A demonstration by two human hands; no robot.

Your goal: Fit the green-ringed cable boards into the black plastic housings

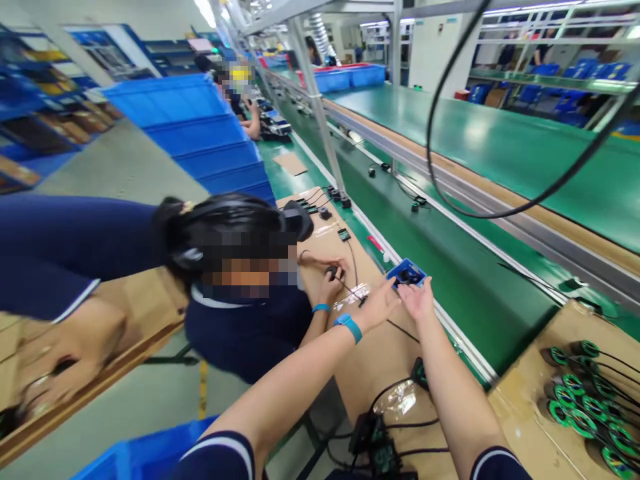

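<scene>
We see blue bin (399, 267) just beyond left hand (381, 304) and right hand (418, 300), at the fingertips; can't tell if grip's closed.

A small, open-topped blue bin (399, 266) holds jumbled dark parts (411, 275) beside the brown worktop's (377, 350) edge

Ahead of you, a long dark-green conveyor belt (455, 287) runs below a glossy green raised worktop (475, 127); silver metal post (324, 130) at the belt's edge. To your left, smooth grey floor (145, 170), blue storage shelves (30, 103). Farther off, broad white pillar (440, 60); bright strip light (205, 12) overhead.
</scene>
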